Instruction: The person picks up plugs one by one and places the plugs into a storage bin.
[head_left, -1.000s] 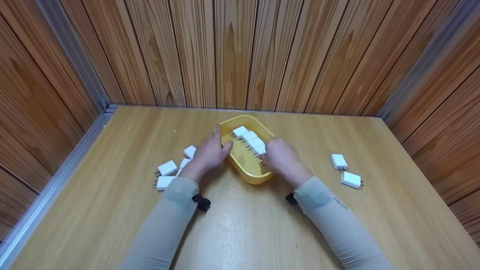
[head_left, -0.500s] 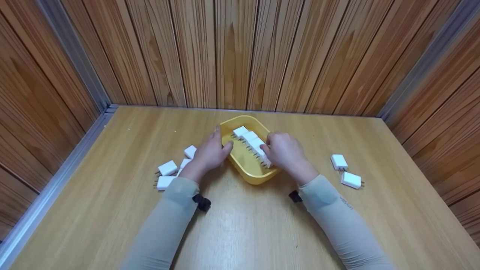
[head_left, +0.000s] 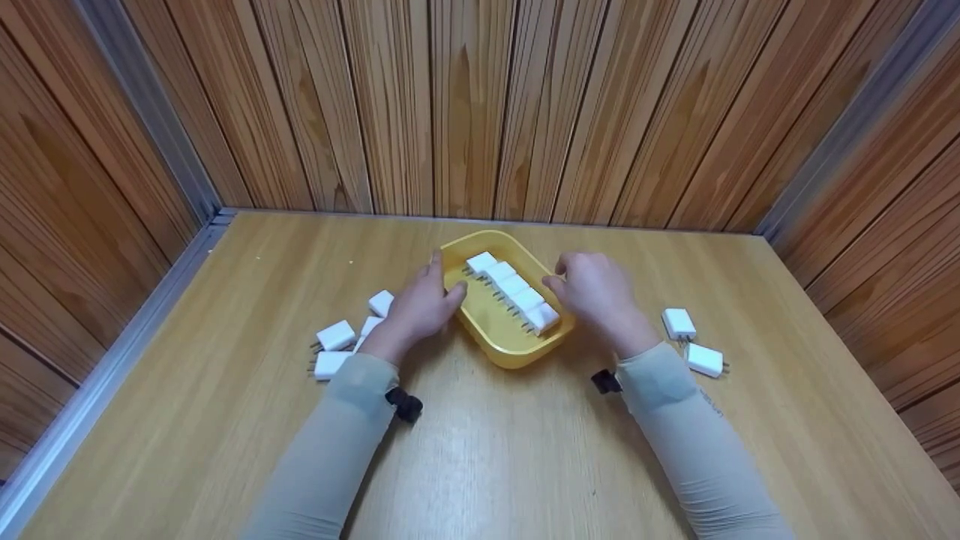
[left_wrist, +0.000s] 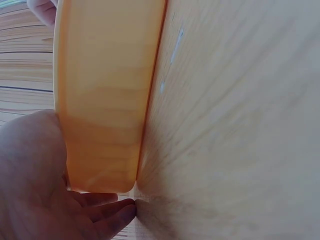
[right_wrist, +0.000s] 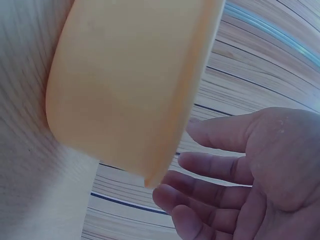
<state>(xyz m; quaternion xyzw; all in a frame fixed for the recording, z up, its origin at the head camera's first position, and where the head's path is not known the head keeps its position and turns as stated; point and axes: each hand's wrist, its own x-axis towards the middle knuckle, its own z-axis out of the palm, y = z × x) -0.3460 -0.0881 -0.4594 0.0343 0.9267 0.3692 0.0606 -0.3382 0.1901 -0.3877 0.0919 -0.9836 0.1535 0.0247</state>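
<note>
A yellow plastic tub [head_left: 495, 352] stands mid-table, set at a slant. Inside it several white charger plugs [head_left: 512, 286] lie side by side in a slanting row, prongs toward the lower left. My left hand [head_left: 421, 304] holds the tub's left side, its thumb at the rim. In the left wrist view the fingers [left_wrist: 107, 212] reach round the tub's end. My right hand [head_left: 598, 294] hovers just beyond the tub's right rim, fingers loosely bent and nothing in them. The right wrist view shows those fingers [right_wrist: 215, 167] beside the tub's outer wall [right_wrist: 125, 85].
Several more white charger plugs [head_left: 335, 335] lie in a loose group left of the tub, partly hidden by the left arm. Two others, an upper charger plug [head_left: 679, 323] and a lower charger plug [head_left: 704, 360], lie at the right. Wood-panelled walls [head_left: 469, 112] enclose the table.
My right hand has let go of the nearest charger plug in the row and drawn back out of the tub, up and to the right. The left hand has stayed in place.
</note>
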